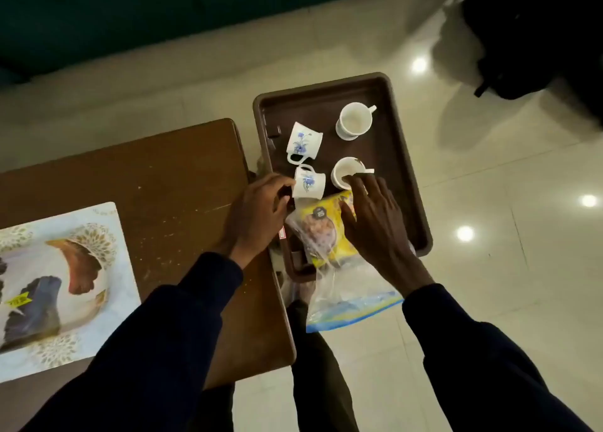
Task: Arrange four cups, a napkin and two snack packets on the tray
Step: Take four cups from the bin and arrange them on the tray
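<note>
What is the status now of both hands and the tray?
Left hand grips one flowered cup. Right hand flat on yellow snack packet. Four cups on brown tray; no napkin visible.

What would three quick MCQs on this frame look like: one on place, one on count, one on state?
1. Where is the yellow snack packet?
A. On the wooden table
B. At the near end of the tray, under the right hand
C. Inside a cup

2. How many cups are on the tray?
A. Two
B. Four
C. Six

3. How does the floral cup at the left hand lie?
A. Tipped on its side
B. Upright
C. Stacked in another cup

Answers:
1 B: the right hand rests on the packet at the tray's near end.
2 B: two floral and two plain white cups show.
3 A: its printed side wall faces up, with the rim turned towards the hand.
</note>
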